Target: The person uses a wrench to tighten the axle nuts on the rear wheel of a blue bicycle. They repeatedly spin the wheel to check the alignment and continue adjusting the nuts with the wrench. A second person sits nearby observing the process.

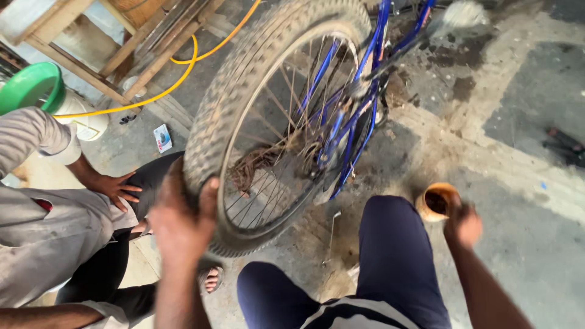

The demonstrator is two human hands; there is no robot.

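Gripping the tyre (244, 79) with my left hand (180, 222), my right hand (463, 224) clenched beside the cup (436, 202); steadying step, I judge.

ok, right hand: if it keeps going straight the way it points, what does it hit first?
The right hand points toward the small brown container on the floor and seems already at its rim, so that comes first. Depth is unclear; actual contact can't be confirmed.

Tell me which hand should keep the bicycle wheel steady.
Left. The left hand already grips the knobby grey tyre of the spoked bicycle wheel; the right hand is off at the small orange-brown cup.
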